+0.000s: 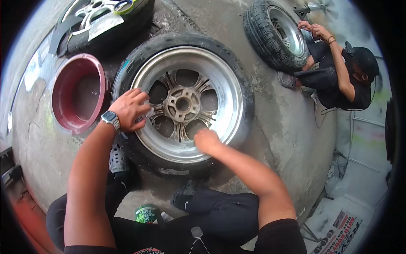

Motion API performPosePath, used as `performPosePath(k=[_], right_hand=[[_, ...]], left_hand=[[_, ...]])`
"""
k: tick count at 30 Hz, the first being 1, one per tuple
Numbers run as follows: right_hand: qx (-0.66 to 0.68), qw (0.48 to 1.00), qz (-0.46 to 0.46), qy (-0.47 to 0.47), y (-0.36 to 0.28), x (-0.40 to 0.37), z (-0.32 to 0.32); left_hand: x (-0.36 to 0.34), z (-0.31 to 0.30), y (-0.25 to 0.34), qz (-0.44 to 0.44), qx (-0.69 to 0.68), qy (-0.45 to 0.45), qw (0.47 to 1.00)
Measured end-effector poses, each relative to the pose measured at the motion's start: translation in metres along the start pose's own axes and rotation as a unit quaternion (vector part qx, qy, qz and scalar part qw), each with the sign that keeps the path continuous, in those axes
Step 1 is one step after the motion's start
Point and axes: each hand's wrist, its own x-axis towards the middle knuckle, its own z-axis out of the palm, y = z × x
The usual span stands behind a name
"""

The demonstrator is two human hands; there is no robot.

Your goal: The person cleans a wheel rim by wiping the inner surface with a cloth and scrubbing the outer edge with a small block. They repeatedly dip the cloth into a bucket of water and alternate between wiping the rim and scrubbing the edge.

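Note:
A tyre (pixel 243 122) with a silver alloy wheel (pixel 184 103) lies flat on the wet floor before me, its rim scuffed and dirty. My left hand (pixel 130 111), with a watch on the wrist, is at the wheel's left rim, its fingers curled round something pale and translucent that I cannot make out. My right hand (pixel 206 141) is closed over the lower right of the wheel, near the rim's inner wall. Blur and the turned fist hide whatever it may hold.
A red basin (pixel 80 94) stands at the left. Behind it lies another tyre (pixel 122 31) bearing a roll of tape (pixel 123 6). A co-worker (pixel 342 76) sits at the right by a third tyre (pixel 270 38). A green can (pixel 146 213) is between my legs.

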Motion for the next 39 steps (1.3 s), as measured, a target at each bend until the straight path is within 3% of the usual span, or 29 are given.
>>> performPosePath(k=[1, 2, 3, 6, 7, 9, 11, 12, 15, 17, 20, 21, 22, 25, 27, 29, 30, 31, 32, 35, 36, 37, 38, 39], right_hand=[[0.073, 0.997, -0.015, -0.031, -0.013, 0.010, 0.005], [0.224, 0.968, -0.090, 0.066, -0.031, 0.014, 0.013], [0.365, 0.902, -0.165, 0.163, -0.042, 0.017, 0.016], [0.244, 0.965, -0.095, 0.014, -0.009, 0.025, 0.004], [0.110, 0.987, -0.034, -0.114, 0.008, 0.019, -0.015], [0.079, 0.990, -0.001, -0.117, 0.016, 0.014, -0.016], [0.086, 0.993, -0.036, -0.075, -0.028, 0.013, -0.020], [0.277, 0.955, -0.095, 0.055, -0.045, 0.024, 0.004], [0.313, 0.942, -0.118, 0.014, -0.023, 0.038, 0.007], [0.100, 0.988, -0.022, -0.112, 0.009, 0.017, -0.010], [0.106, 0.992, -0.008, -0.065, 0.007, 0.007, -0.007], [0.120, 0.992, -0.025, -0.041, -0.015, 0.010, 0.000], [0.315, 0.944, -0.076, 0.062, -0.038, 0.013, 0.005], [0.342, 0.929, -0.126, 0.071, -0.035, 0.026, 0.006], [0.095, 0.988, -0.075, -0.091, 0.009, 0.034, 0.017], [0.092, 0.993, 0.036, -0.062, 0.018, -0.007, -0.028], [0.060, 0.995, 0.035, -0.069, 0.006, -0.004, -0.029], [0.076, 0.996, 0.002, -0.035, -0.010, 0.009, -0.011], [0.227, 0.972, -0.049, 0.023, -0.027, 0.041, 0.029], [0.377, 0.908, -0.132, 0.127, -0.051, 0.044, 0.022], [0.357, 0.926, -0.120, 0.018, -0.030, 0.040, 0.005], [0.185, 0.979, -0.071, -0.050, -0.008, 0.039, 0.001], [0.098, 0.992, -0.039, -0.075, 0.019, 0.031, 0.004], [0.134, 0.989, 0.028, -0.049, 0.033, 0.006, -0.013]], left_hand=[[0.000, 0.000, 0.000, -0.007, -0.003, -0.013, 1.000], [0.000, 0.002, -0.001, -0.004, -0.001, -0.009, 1.000], [0.001, -0.002, 0.000, -0.011, -0.012, -0.022, 1.000], [0.000, -0.001, 0.001, -0.008, -0.004, -0.004, 1.000], [0.001, -0.001, 0.001, -0.008, -0.007, -0.006, 1.000], [0.001, -0.001, 0.001, -0.002, 0.001, -0.003, 1.000], [0.002, 0.002, 0.001, -0.009, 0.007, -0.014, 1.000], [0.001, 0.004, 0.000, -0.010, 0.007, -0.018, 1.000], [0.001, -0.001, 0.002, -0.005, 0.009, -0.011, 1.000], [0.002, 0.000, 0.000, 0.005, 0.005, 0.002, 1.000], [0.002, 0.001, 0.001, 0.004, 0.007, 0.002, 1.000], [0.003, 0.000, 0.002, 0.000, 0.001, -0.006, 1.000], [0.004, -0.002, 0.003, -0.002, -0.002, -0.013, 1.000], [0.006, -0.003, 0.003, 0.004, 0.001, -0.012, 1.000], [0.006, -0.003, 0.001, 0.013, 0.010, -0.003, 1.000], [0.005, -0.004, 0.003, 0.021, 0.021, 0.006, 1.000], [0.005, -0.003, 0.003, 0.009, 0.007, -0.007, 1.000], [0.006, -0.004, 0.003, 0.009, 0.010, -0.007, 1.000], [0.006, -0.004, 0.003, 0.010, 0.013, -0.008, 1.000], [0.006, -0.003, 0.004, 0.005, 0.016, -0.010, 1.000], [0.005, -0.002, 0.004, 0.002, 0.015, -0.013, 1.000], [0.005, -0.003, 0.003, 0.004, 0.011, -0.016, 1.000], [0.005, -0.003, 0.002, 0.004, 0.005, -0.017, 1.000], [0.005, -0.003, 0.003, 0.003, -0.002, -0.018, 1.000]])
